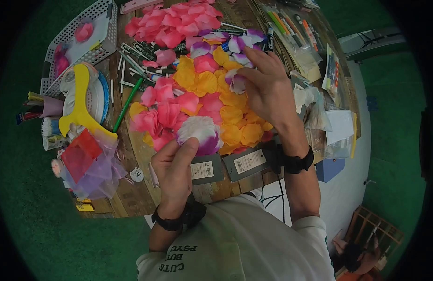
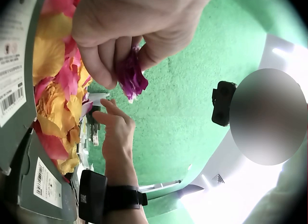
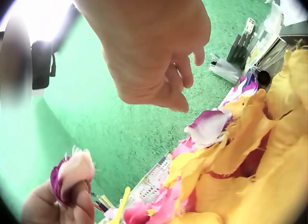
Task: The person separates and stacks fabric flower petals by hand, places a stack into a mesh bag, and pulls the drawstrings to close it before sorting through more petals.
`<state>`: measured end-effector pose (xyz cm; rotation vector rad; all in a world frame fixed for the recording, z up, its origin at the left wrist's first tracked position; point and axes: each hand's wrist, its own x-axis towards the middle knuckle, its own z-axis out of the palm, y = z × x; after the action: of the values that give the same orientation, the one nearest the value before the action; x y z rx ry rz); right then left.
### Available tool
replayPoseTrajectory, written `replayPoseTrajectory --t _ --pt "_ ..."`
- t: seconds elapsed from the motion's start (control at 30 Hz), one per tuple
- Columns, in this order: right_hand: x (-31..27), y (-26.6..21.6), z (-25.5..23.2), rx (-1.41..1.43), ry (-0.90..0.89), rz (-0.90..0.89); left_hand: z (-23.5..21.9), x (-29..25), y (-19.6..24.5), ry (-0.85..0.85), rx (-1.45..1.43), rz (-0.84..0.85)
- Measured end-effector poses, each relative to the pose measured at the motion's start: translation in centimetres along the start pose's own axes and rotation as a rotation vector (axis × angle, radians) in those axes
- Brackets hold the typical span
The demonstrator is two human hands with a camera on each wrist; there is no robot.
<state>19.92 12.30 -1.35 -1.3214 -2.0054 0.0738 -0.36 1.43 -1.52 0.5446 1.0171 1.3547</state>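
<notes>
My left hand [image 1: 176, 164] pinches a stack of white and purple fabric petals [image 1: 200, 133] between thumb and fingers, in front of the petal pile. In the left wrist view the bunch shows its purple edges [image 2: 131, 77] below the fingers. Over the pile's right side, my right hand [image 1: 270, 89] hangs with bent fingers and nothing held. A white and purple petal [image 3: 209, 128] lies just below its fingertips in the right wrist view. Yellow petals [image 1: 240, 122] and pink petals [image 1: 167, 114] are heaped between the two hands.
A large pink petal heap [image 1: 174, 23] lies at the back, with markers [image 1: 132, 63] beside it. A white basket [image 1: 102, 35] and a yellow Y-shaped piece [image 1: 80, 105] stand left. Bagged pens [image 1: 296, 28] lie right. Grey boxes with labels [image 1: 247, 161] line the front edge.
</notes>
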Motion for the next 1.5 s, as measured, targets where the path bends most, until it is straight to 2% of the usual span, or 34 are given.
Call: replayPoseTrajectory --t 0.07,0.1,0.17,0.3,0.37,0.4,0.47,0.5,0.57,0.6,0.67,0.7,0.77,0.9,1.03,1.1,1.13,1.2,1.23,1.33,1.4,1.43,1.5 --pt "0.8 -0.8 0.1 -0.121 -0.151 -0.194 0.1 0.0 0.1 0.005 -0.001 0.007" --pt "1.1 -1.0 0.2 -0.12 -0.147 -0.196 -0.1 -0.1 0.0 -0.005 0.009 0.009" --pt "1.4 -1.3 0.4 -0.243 -0.264 -0.274 -0.4 -0.2 -0.1 -0.008 0.017 0.012" --pt "1.0 -0.5 0.7 -0.189 -0.205 -0.237 -1.0 -0.4 -0.3 0.009 -0.008 0.023" --pt "0.8 -0.3 0.3 -0.112 -0.068 -0.168 -1.1 -0.3 -0.2 0.009 -0.016 0.03" --pt "0.5 -0.4 0.1 -0.113 -0.069 -0.168 -1.0 -0.3 -0.1 0.015 -0.005 0.021" --pt "-0.1 -0.8 -0.4 0.191 0.087 0.15 -0.7 -0.2 -0.1 0.021 0.006 0.009" --pt "-0.3 -1.6 -0.8 0.192 0.087 0.15 -0.6 -0.2 -0.2 0.026 -0.016 0.016" --pt "-0.1 -3.9 -1.8 0.681 0.147 0.681 -0.3 0.1 -0.2 0.037 -0.037 0.031" --pt "-0.2 -4.6 -2.2 0.686 0.14 0.678 -0.2 0.2 -0.2 0.055 -0.033 0.042" --pt "-0.8 -5.7 -2.7 0.826 0.05 0.811 0.0 0.2 -0.3 0.085 -0.028 0.048" --pt "-1.1 -6.4 -2.9 0.831 0.039 0.813 0.1 0.1 -0.3 0.11 -0.02 0.043" --pt "-1.4 -7.7 -2.9 0.992 0.023 0.959 0.1 0.1 -0.4 0.148 -0.009 0.047" --pt "-2.8 -10.0 -2.8 1.209 -0.031 0.889 0.0 0.0 -0.4 0.125 0.037 0.07" --pt "-3.6 -11.8 -1.9 1.149 -0.059 0.833 0.2 -0.4 -0.8 0.117 0.082 0.119" --pt "-4.3 -11.3 -0.4 0.791 -0.042 0.488 1.6 -0.5 -0.3 0.139 0.058 0.124" --pt "-4.6 -11.1 0.1 0.789 -0.041 0.493 2.0 -0.7 -0.2 0.167 0.036 0.124" --pt "-4.9 -10.9 0.8 0.532 0.045 0.295 0.7 -1.1 -0.9 0.117 0.038 0.114" --pt "-5.1 -10.9 1.0 0.534 0.045 0.292 0.2 -1.1 -1.1 0.071 0.036 0.11" --pt "-5.5 -11.1 1.1 0.508 0.063 0.276 0.5 -1.2 -0.8 0.072 -0.043 0.062" --pt "-5.2 -11.5 0.9 0.623 0.069 0.451 0.9 -1.3 -0.5 0.082 -0.044 0.058" --pt "-5.2 -11.6 0.6 0.62 0.073 0.452 0.9 -1.3 -0.4 0.096 -0.044 0.06" --pt "-5.1 -11.7 -0.1 0.717 -0.15 0.701 0.1 -1.4 -0.6 0.076 -0.076 0.048"
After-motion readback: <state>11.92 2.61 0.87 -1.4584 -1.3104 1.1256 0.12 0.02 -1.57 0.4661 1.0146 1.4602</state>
